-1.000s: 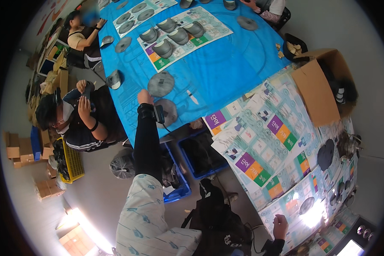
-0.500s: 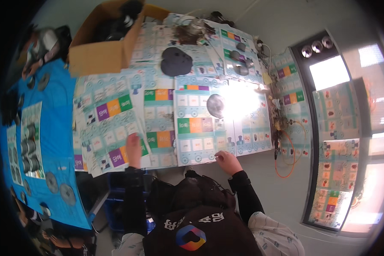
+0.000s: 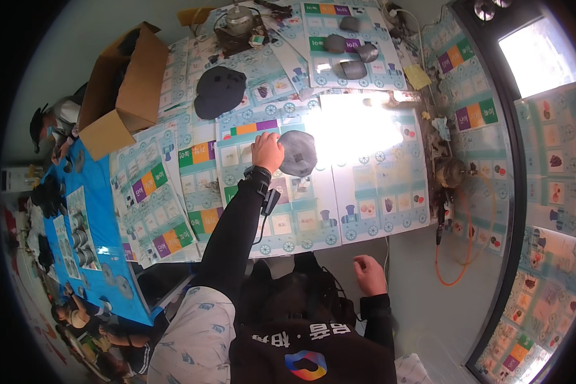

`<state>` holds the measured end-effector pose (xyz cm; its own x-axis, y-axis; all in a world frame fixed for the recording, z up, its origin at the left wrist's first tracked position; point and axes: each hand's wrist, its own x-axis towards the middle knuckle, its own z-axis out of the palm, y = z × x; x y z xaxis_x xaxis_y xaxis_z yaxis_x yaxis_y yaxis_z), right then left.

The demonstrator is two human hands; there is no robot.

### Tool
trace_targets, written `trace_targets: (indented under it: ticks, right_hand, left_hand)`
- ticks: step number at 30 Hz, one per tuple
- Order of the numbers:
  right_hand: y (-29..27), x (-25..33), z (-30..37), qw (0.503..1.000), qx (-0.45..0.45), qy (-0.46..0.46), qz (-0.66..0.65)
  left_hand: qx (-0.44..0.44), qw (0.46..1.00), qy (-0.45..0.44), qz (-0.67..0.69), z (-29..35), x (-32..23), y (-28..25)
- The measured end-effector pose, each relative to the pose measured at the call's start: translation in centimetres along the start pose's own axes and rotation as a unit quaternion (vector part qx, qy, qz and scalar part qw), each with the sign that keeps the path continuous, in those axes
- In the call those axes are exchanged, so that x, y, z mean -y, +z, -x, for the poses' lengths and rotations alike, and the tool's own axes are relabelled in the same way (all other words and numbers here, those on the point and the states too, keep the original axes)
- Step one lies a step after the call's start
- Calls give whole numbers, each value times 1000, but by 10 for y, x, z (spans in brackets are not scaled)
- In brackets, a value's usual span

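A flat, roundish dark grey disc [image 3: 300,152] with a small square mark at its middle lies over the printed boards in front of me. My left hand [image 3: 267,152] reaches across with its fingers closed on the disc's left edge; whether the disc is lifted is hard to see. Off the table's front edge, near my body, my right hand [image 3: 370,275] hangs with fingers curled and nothing visible in them. A darker, lobed flat piece [image 3: 221,91] rests on papers farther back, left of the disc.
Printed sheets [image 3: 152,192] overlap on the left. Several grey lumps [image 3: 335,43] lie at the back right. An open cardboard box [image 3: 128,96] stands far left, beside a blue-covered table [image 3: 109,240] with people around it. A motor-like metal part [image 3: 450,171] and orange cable [image 3: 457,278] are right.
My left hand has moved from the left-hand sheets to the grey disc and taken hold of its edge. My right hand has drawn back off the table edge. The view has shifted.
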<state>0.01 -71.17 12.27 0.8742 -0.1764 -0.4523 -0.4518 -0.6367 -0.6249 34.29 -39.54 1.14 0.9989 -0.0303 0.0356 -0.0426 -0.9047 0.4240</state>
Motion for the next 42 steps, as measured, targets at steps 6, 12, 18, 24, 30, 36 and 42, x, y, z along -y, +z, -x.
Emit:
trace_targets:
  ticks: [6, 12, 18, 24, 30, 36, 42]
  right_hand:
    - [-18, -28, -21, 999, -4, 33, -26]
    - [-15, -27, -48, 999, 21, 17, -35]
    - [-14, -9, -76, 998, 50, -7, -37]
    - [-15, -17, -83, 998, 60, -15, -33]
    - [-19, -20, -87, 998, 61, -12, -25]
    - [-20, -20, -88, 998, 65, -1, -28]
    - [-20, -20, -89, 997, 67, 2, -28]
  left_hand:
    - [-56, 997, 47, 11, 1, -21, 14]
    - [87, 556, -530, 634, 101, -3, 38]
    - [-3, 361, -550, 753, 128, -31, 56]
    - [-54, 372, -549, 746, 118, -47, 56]
    - [-63, 414, -559, 716, 103, -63, 48]
    - [-37, 393, -574, 718, 98, -63, 56]
    - [-20, 386, -572, 723, 95, -60, 65]
